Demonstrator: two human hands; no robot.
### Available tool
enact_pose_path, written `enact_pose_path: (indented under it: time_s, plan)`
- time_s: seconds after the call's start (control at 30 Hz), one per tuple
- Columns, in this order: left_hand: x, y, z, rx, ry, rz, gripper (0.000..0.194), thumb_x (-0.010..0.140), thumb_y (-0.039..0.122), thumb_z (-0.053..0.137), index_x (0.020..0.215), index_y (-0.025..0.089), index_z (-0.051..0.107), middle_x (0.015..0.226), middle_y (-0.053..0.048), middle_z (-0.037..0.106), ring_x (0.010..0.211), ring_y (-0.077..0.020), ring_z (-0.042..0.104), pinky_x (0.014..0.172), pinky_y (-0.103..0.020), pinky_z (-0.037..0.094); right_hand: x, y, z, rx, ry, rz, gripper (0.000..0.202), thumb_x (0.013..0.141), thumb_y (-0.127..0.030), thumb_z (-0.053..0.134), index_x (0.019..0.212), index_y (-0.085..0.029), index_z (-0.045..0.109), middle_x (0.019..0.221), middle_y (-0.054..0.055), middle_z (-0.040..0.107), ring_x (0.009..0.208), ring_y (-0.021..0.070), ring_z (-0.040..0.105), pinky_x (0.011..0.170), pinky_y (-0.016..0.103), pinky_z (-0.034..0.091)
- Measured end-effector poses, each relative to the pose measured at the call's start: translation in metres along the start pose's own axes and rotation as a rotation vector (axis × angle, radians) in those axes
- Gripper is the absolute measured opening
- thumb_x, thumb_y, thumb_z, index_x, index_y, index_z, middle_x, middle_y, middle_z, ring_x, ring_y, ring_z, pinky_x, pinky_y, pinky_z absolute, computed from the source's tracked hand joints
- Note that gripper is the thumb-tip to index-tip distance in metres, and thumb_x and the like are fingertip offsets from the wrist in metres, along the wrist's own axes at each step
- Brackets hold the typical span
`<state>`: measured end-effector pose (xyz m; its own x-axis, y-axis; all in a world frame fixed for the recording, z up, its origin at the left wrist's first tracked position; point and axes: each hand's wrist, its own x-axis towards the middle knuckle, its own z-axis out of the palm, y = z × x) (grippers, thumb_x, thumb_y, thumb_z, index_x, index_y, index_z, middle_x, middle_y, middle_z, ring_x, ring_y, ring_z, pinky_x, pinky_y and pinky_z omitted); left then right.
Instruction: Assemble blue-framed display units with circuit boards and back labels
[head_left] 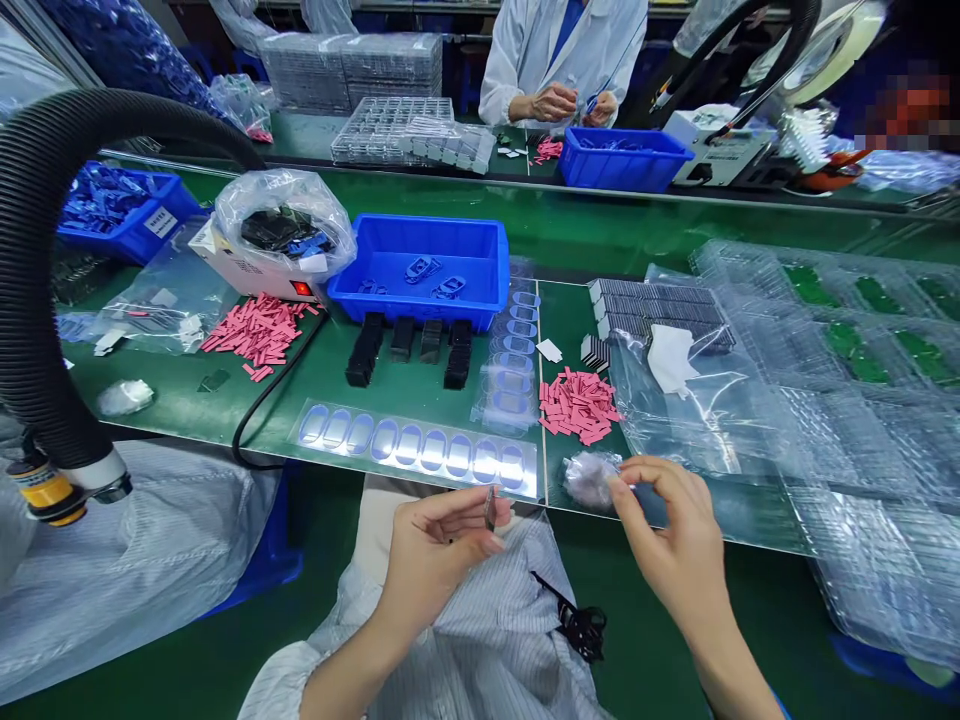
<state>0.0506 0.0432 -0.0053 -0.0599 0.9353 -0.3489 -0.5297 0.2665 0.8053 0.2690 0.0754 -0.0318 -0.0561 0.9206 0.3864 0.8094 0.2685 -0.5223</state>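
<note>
My left hand (pixel 442 540) is closed on a small thin dark piece (pixel 490 508), held edge-on between thumb and fingers just off the table's front edge. To its right, my right hand (pixel 671 520) has thumb and forefinger brought together at the side of a crumpled clump of clear film (pixel 590 479). Whether something lies in that pinch is too small to make out. Near my left hand lies a clear sheet with a row of oval stickers (pixel 409 445). Pink strips (pixel 579 405) form a pile behind the film clump.
Black pieces (pixel 365 350) stand in stacks before a blue bin (pixel 420 290). Clear trays (pixel 862 420) with green boards fill the right side. A black hose (pixel 30 260) arches at left. Across the bench, a person in a white coat (pixel 562 60) works.
</note>
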Motion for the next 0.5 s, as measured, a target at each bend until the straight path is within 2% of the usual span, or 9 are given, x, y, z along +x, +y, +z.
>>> enact_pose_path:
  time_s: [0.07, 0.13, 0.2, 0.27, 0.37, 0.43, 0.5]
  plan:
    - [0.002, 0.004, 0.003, 0.036, -0.021, -0.002, 0.031, 0.05, 0.027, 0.088, 0.079, 0.027, 0.078, 0.076, -0.001, 0.079, 0.073, -0.0174, 0.074, 0.07, -0.021, 0.06, 0.002, 0.015, 0.008, -0.122, 0.008, -0.004, 0.022, 0.089, -0.039, 0.048, 0.077, -0.021, 0.054, 0.084, 0.007, 0.063, 0.084, 0.0254, 0.055, 0.074, 0.038, 0.041]
    - [0.004, 0.007, 0.006, 0.067, -0.036, 0.006, 0.032, 0.05, 0.029, 0.088, 0.08, 0.028, 0.078, 0.075, -0.001, 0.079, 0.073, -0.0178, 0.074, 0.07, -0.022, 0.06, 0.001, 0.019, 0.013, -0.22, 0.062, -0.037, 0.02, 0.088, -0.037, 0.051, 0.081, -0.019, 0.058, 0.089, 0.009, 0.067, 0.085, 0.0271, 0.057, 0.072, 0.038, 0.04]
    - [0.006, 0.011, 0.009, 0.099, -0.041, 0.019, 0.032, 0.049, 0.03, 0.088, 0.08, 0.028, 0.078, 0.074, -0.001, 0.079, 0.072, -0.0181, 0.074, 0.071, -0.023, 0.061, -0.002, 0.018, 0.013, -0.324, 0.126, -0.154, 0.014, 0.088, -0.029, 0.055, 0.093, -0.018, 0.062, 0.099, 0.009, 0.07, 0.093, 0.0285, 0.06, 0.074, 0.038, 0.041]
    - [0.007, 0.015, 0.01, 0.123, -0.041, 0.03, 0.033, 0.049, 0.03, 0.088, 0.08, 0.027, 0.078, 0.075, -0.001, 0.079, 0.072, -0.0184, 0.074, 0.071, -0.024, 0.06, -0.004, 0.015, 0.012, -0.382, 0.117, -0.323, 0.016, 0.088, -0.02, 0.057, 0.103, -0.019, 0.062, 0.104, 0.006, 0.072, 0.101, 0.029, 0.061, 0.082, 0.04, 0.041]
    - [0.009, 0.021, 0.01, 0.117, -0.06, 0.003, 0.04, 0.048, 0.028, 0.088, 0.087, 0.025, 0.077, 0.077, -0.002, 0.079, 0.075, -0.0191, 0.074, 0.069, -0.024, 0.06, -0.003, 0.013, 0.009, -0.38, 0.049, -0.454, 0.02, 0.087, -0.014, 0.059, 0.105, -0.021, 0.062, 0.1, 0.002, 0.074, 0.107, 0.0315, 0.061, 0.098, 0.052, 0.032]
    - [0.01, 0.023, 0.008, 0.085, -0.089, -0.047, 0.056, 0.048, 0.027, 0.089, 0.1, 0.022, 0.072, 0.076, -0.003, 0.079, 0.074, -0.0184, 0.074, 0.069, -0.023, 0.058, -0.001, 0.009, 0.005, -0.292, 0.036, -0.436, 0.022, 0.087, -0.016, 0.059, 0.108, -0.02, 0.062, 0.105, 0.004, 0.072, 0.107, 0.0316, 0.061, 0.102, 0.055, 0.028]
    - [0.012, 0.024, 0.005, 0.039, -0.181, -0.132, 0.081, 0.049, 0.03, 0.089, 0.122, 0.019, 0.058, 0.069, -0.003, 0.078, 0.069, -0.0166, 0.073, 0.066, -0.022, 0.056, 0.003, -0.001, -0.001, -0.065, -0.036, -0.368, 0.029, 0.089, -0.023, 0.056, 0.118, -0.02, 0.057, 0.119, 0.009, 0.065, 0.114, 0.0296, 0.058, 0.103, 0.05, 0.034]
